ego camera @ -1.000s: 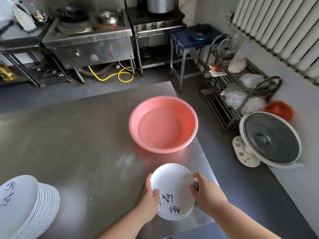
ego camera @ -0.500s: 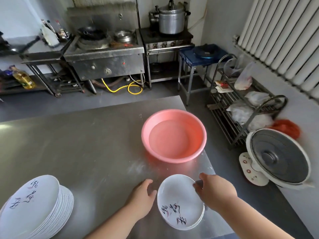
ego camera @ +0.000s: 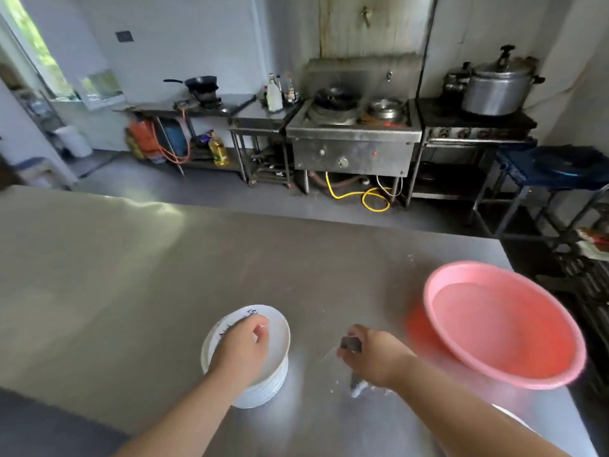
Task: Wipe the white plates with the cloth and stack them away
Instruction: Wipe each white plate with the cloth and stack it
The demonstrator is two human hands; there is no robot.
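Observation:
A stack of white plates (ego camera: 260, 387) with dark writing stands on the steel table (ego camera: 131, 275), near its front edge. My left hand (ego camera: 242, 349) lies over the top plate, fingers curled onto its upper face. To the right, my right hand (ego camera: 375, 357) hovers just above the table, closed on a small grey cloth (ego camera: 351, 344). A wet end of the cloth hangs below the fist. The rim of another white plate (ego camera: 509, 415) shows at the bottom right, partly hidden by my right forearm.
A pink plastic basin (ego camera: 438, 311) holding water sits at the table's right end. Water drops lie on the table by my right hand. Behind the table are a steel stove (ego camera: 352, 150), a large pot (ego camera: 494, 90) and a metal rack (ego camera: 580, 258).
My view has swung left. My left hand left the plate at the right and reached onto the stack at the left. My right hand let go of that plate and lifted away with the cloth.

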